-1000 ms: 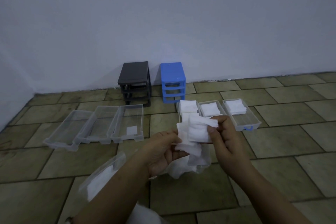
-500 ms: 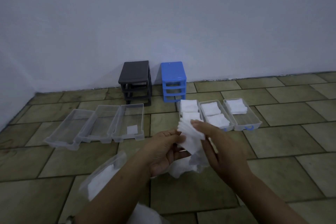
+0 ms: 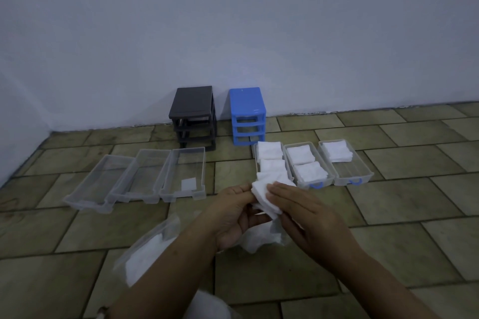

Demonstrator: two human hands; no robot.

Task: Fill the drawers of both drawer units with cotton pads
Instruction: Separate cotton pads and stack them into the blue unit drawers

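Note:
My left hand [image 3: 230, 215] grips a stack of white cotton pads [image 3: 263, 195] with its crumpled wrapper [image 3: 260, 239] hanging below. My right hand [image 3: 305, 217] lies over the stack's right side, fingers on top and thumb underneath, pinching pads. Just behind stand three clear drawers with blue handles: the left one [image 3: 255, 155] holds piled pads, the middle one [image 3: 316, 160] two piles, the right one [image 3: 361, 168] one pile at its far end. Three clear drawers [image 3: 181, 191] lie to the left; the rightmost holds one pad [image 3: 188, 184]. The black unit [image 3: 193, 111] and blue unit [image 3: 247, 111] stand without drawers against the wall.
A clear bag of cotton pads [image 3: 147, 248] lies on the tiled floor [image 3: 388, 215] beside my left forearm. Something white shows at the bottom edge below my arms. The plain wall runs behind the units.
The pads my right hand held a second ago now lie in the front of the middle blue-handled drawer. That hand came back down onto the stack in my left hand.

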